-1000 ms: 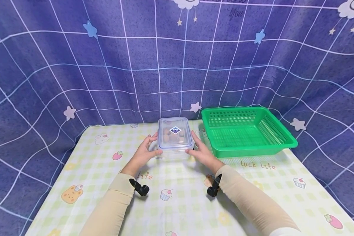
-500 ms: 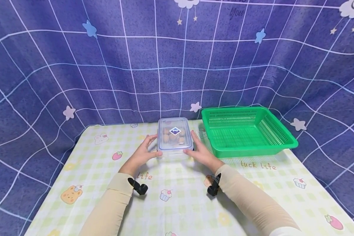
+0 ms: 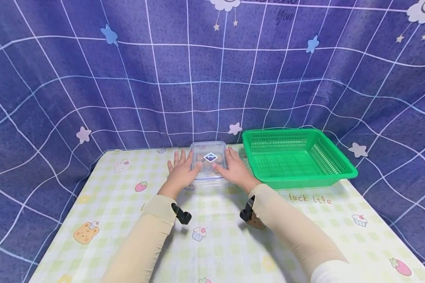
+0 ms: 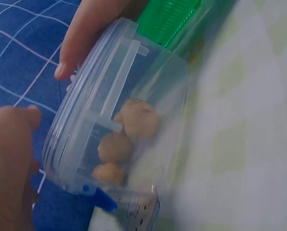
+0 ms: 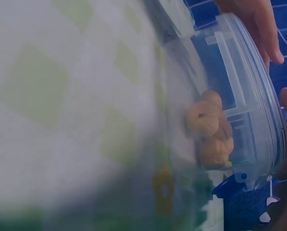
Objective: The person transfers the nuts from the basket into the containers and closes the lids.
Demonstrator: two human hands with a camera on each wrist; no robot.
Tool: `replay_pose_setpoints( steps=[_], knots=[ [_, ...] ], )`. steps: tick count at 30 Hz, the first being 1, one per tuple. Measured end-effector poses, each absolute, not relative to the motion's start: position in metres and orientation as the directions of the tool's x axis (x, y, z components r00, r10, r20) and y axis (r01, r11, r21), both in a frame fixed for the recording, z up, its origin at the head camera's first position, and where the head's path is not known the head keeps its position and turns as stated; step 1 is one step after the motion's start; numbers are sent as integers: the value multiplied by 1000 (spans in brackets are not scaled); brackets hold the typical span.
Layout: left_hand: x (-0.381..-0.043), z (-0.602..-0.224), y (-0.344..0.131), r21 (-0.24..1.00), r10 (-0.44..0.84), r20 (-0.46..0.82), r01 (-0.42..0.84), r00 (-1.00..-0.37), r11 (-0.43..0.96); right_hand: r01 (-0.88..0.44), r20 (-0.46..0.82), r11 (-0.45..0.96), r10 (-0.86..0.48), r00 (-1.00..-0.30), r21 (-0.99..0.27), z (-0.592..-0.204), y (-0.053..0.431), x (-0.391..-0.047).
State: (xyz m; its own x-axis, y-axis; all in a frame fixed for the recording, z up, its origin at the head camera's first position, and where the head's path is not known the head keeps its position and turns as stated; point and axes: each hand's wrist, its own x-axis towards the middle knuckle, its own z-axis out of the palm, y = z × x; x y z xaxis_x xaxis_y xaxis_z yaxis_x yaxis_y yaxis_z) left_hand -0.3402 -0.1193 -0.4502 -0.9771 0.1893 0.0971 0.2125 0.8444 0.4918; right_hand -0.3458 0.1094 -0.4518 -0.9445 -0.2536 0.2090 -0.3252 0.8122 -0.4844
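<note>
A clear lidded food container [image 3: 209,175] stands at the back middle of the table, a blue diamond label on its lid. Several round brown lumps that look like walnuts [image 4: 139,119] lie inside it. My left hand [image 3: 181,173] is at the lid's left edge, fingers spread and thumb over the lid. On the opposite edge my right hand [image 3: 238,172] lies with straight fingers, its thumb also over the lid. A blue clip [image 4: 103,198] sticks out below the lid rim in the left wrist view; the right wrist view shows a blue clip [image 5: 230,185] too.
To the right of the container stands a green perforated basket [image 3: 301,182], close to my right hand. A checked cloth with printed cakes and bears covers the table [image 3: 226,251]. Behind it hangs a dark blue curtain [image 3: 170,98] with a grid pattern.
Both hands have left the container's sides and risen onto the lid's edges, thumbs moving inward over the top. Both forearms shifted inward. The container stays about where it was.
</note>
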Motion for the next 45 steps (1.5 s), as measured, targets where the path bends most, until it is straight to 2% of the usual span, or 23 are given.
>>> replay_pose_setpoints(
  steps=[8,13,27,31,38,45],
  knots=[
    [-345,-453,-106,458,177,28,170,-984,873,-318,145,846,-283,-948,-428,-457,103,-358],
    [-343,-457,-105,442,200,51,202,-978,874,-333,164,838,-290,-943,-433,-466,102,-359],
    [-343,-461,-104,384,183,52,189,-982,904,-292,144,861,-255,-956,-417,-468,101,-356],
    [-341,-460,-105,394,152,35,154,-988,906,-240,128,849,-204,-971,-471,-467,101,-353],
    [-338,-455,-106,367,78,-6,71,-997,928,-76,27,831,-73,-997,-551,-469,99,-351],
    [-335,-453,-104,379,16,-67,-11,-998,925,-20,-12,815,-33,-999,-580,-468,100,-349]
  ],
)
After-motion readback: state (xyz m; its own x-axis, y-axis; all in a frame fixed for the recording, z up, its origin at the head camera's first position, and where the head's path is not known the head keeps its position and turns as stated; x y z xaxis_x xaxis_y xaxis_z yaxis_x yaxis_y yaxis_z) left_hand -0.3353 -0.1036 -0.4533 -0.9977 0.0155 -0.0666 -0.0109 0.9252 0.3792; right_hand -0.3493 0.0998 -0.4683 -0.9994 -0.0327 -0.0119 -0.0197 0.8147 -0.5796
